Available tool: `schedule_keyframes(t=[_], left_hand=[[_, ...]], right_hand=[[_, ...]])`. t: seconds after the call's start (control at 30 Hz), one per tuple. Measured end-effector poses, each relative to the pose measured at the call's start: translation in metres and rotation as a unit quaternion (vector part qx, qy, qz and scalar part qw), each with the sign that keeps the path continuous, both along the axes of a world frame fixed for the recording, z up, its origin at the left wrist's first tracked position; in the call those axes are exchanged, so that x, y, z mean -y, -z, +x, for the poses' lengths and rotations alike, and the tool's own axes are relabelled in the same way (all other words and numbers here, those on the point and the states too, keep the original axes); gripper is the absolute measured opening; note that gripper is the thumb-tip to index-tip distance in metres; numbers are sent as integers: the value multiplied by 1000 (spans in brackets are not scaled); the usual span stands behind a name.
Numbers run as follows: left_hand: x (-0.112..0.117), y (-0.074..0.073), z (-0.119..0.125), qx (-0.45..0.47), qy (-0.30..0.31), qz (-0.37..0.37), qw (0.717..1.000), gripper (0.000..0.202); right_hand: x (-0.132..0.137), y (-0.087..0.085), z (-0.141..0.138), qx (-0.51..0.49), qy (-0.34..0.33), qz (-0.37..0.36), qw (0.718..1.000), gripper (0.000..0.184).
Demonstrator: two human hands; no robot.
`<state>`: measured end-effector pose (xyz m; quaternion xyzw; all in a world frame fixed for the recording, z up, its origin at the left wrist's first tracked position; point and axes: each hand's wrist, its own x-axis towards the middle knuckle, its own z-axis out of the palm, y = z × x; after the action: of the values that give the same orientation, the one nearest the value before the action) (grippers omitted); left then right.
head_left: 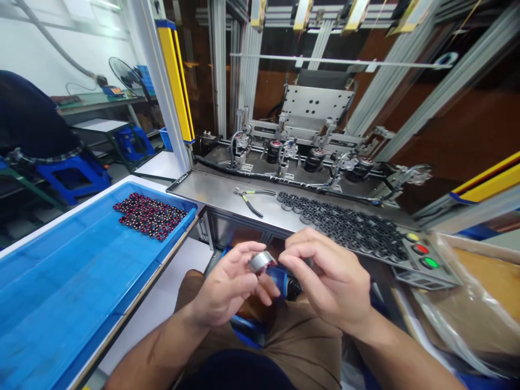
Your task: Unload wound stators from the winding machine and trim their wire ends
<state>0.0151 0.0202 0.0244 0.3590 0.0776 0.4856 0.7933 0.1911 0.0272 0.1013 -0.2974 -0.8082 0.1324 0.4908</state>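
Left hand (225,284) grasping metal ring (260,262), lower centre, right hand (331,276) pinched closed beside it, blue tray (77,271) at left

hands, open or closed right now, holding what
Left hand: closed on a ring.
Right hand: pinched closed near the ring; can't tell if it holds anything.

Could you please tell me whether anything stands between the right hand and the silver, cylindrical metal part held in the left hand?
Nothing visible does. The left hand holds the silver, cylindrical metal part, and the right hand is close beside it; whether they touch is unclear.
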Motion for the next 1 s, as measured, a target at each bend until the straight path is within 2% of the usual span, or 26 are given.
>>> schedule_keyframes(t=[0.1,0.17,0.23,0.37,0.47,0.57,0.6,0.67,0.77,0.9,1.0], left_hand=[[1,-2,1,16,-90,20,996,45],[0,-2,3,21,-110,24,993,51],[0,-1,4,15,-100,26,995,53],[-2,0,5,-9,-69,19,997,34],[-8,1,4,-9,-114,48,992,25],[-17,1,2,-11,-162,86,983,25],[-20,1,1,-13,-167,92,982,25],[-24,1,-1,-14,-168,102,980,25],[-26,1,-4,-13,-155,119,981,25],[-24,0,-10,-22,-143,138,980,24],[-25,1,-15,-49,-155,167,972,24]], right_hand=[[-2,1,-4,-13,11,1,1000,15],[-3,2,-6,-19,8,1,1000,16],[-6,2,-7,-22,-1,-1,1000,16],[-7,2,-7,-25,-14,-1,1000,16],[1,2,-9,-55,19,-9,998,13],[16,8,-18,-117,76,-96,986,17],[22,13,-22,-140,74,-146,977,20],[29,25,-31,-192,26,-254,948,25],[31,46,-41,-272,-60,-375,884,26],[25,65,-41,-341,-125,-456,813,25],[23,68,-39,-408,-195,-494,742,37]])
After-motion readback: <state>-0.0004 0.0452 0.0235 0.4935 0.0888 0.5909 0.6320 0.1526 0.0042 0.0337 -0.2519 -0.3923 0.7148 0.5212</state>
